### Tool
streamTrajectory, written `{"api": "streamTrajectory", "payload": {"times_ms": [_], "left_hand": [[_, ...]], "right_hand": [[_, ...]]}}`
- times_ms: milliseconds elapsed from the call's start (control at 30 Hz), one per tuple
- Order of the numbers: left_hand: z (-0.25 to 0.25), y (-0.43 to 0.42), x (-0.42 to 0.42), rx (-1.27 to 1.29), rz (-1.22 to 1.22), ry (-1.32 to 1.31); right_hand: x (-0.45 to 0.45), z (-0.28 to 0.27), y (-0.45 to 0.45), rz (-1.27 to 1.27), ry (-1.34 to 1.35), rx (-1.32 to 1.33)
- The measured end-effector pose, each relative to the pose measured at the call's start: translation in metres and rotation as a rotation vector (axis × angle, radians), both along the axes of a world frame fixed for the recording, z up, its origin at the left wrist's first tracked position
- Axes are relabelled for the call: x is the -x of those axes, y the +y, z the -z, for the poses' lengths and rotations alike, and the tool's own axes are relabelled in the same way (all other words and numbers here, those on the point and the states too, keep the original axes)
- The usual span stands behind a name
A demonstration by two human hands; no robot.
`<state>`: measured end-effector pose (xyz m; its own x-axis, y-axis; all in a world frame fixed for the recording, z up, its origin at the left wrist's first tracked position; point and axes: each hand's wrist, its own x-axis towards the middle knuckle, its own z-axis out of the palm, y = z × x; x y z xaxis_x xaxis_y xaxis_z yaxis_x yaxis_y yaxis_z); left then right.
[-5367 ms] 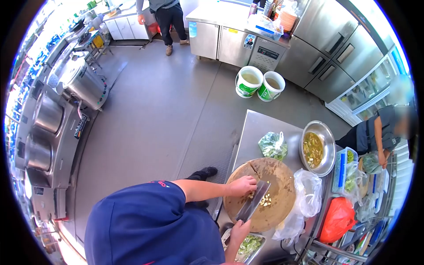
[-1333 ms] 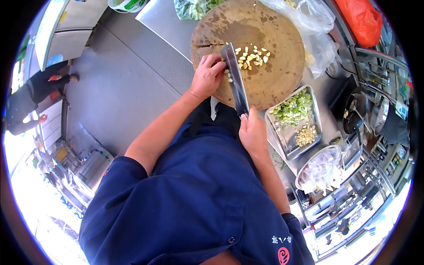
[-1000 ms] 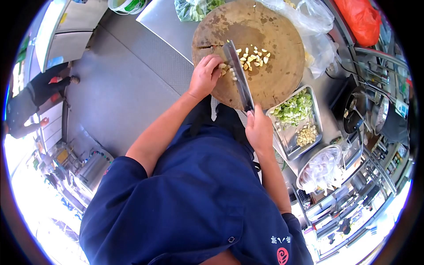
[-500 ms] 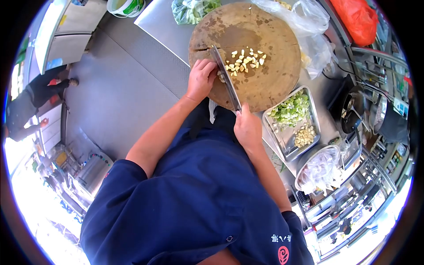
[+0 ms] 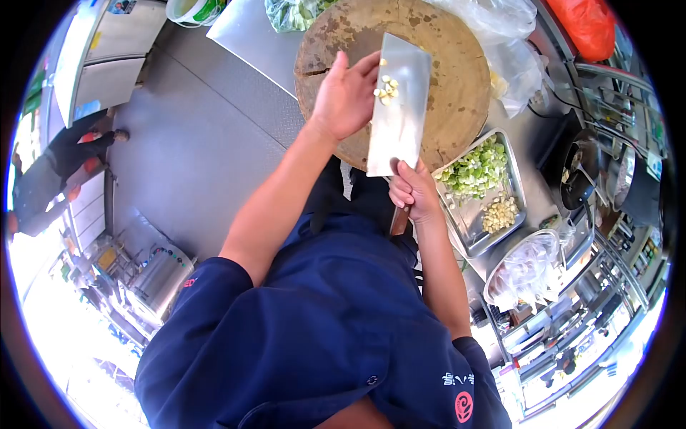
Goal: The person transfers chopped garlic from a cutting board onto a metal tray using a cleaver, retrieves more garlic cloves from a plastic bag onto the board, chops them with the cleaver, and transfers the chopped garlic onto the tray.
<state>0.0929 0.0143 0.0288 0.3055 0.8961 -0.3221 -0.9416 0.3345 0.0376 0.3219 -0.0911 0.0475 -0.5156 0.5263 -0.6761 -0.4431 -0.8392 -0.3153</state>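
My right hand [image 5: 416, 191] is closed around the brown handle of a cleaver [image 5: 409, 93], its broad blade turned flat side up over the round wooden chopping block [image 5: 461, 79]. Several pale garlic pieces [image 5: 386, 89] lie on the blade near its left edge. Beside that edge is my left hand [image 5: 346, 104], open, thumb up and fingers stretched toward the garlic; its fingertips are partly hidden at the blade. To the right, a metal tray [image 5: 517, 175] holds chopped green onion [image 5: 477, 170] and a heap of garlic pieces [image 5: 499, 213].
A bag of greens [image 5: 296, 13] and clear plastic bags [image 5: 511, 64] lie around the block. A bowl with plastic in it [image 5: 525, 268] stands below the tray, and a dark pan [image 5: 577, 179] farther right. Another person [image 5: 53, 171] is at the far left.
The cleaver has gone from on edge on the block to flat and raised, now carrying garlic pieces. The garlic scattered on the block is no longer visible there. My left hand has opened.
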Motion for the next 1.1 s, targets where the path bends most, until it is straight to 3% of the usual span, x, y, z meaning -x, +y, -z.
{"api": "streamTrajectory", "payload": {"times_ms": [33,100,167,233,300,400,433,500,533,567,633,900,1100], "left_hand": [[-0.009,0.002,-0.006,0.004,-0.001,0.002],[-0.026,0.008,-0.014,0.224,0.093,0.322],[-0.018,0.01,-0.01,0.205,0.095,0.254],[-0.016,0.019,-0.011,0.004,-0.015,0.147],[-0.016,0.023,-0.016,0.01,-0.051,0.196],[0.009,0.022,-0.012,-0.051,-0.067,0.746],[0.006,0.013,-0.008,-0.05,-0.069,0.745],[-0.001,-0.011,0.001,-0.42,0.086,1.687],[0.011,-0.018,0.003,-0.591,-0.013,1.831],[0.023,-0.026,0.005,-0.595,-0.016,1.832],[0.025,-0.04,0.002,-0.621,-0.056,2.494],[0.032,-0.001,-0.034,-0.705,-0.002,2.467],[0.028,-0.006,-0.034,-0.844,0.022,2.364]], "right_hand": [[0.005,0.003,0.001,-0.001,0.002,0.004],[0.011,0.007,0.003,-0.049,0.002,0.014],[0.004,0.014,-0.001,-0.069,-0.005,-0.007],[-0.01,0.015,-0.003,-0.137,-0.128,-0.037],[-0.03,0.01,-0.01,-0.134,-0.186,-0.033],[-0.058,0.009,-0.021,-0.029,-0.5,-0.096],[-0.067,0.013,-0.02,-0.032,-0.5,-0.096],[-0.087,0.022,-0.019,0.081,-0.661,-0.177],[-0.095,0.026,-0.013,0.08,-0.692,-0.195],[-0.101,0.03,-0.007,0.083,-0.692,-0.199],[-0.104,0.026,0.012,0.045,-0.651,-0.231],[-0.071,0.023,0.048,-0.273,-0.653,-0.408],[-0.012,0.02,0.005,-0.228,-0.676,-0.388]]}}
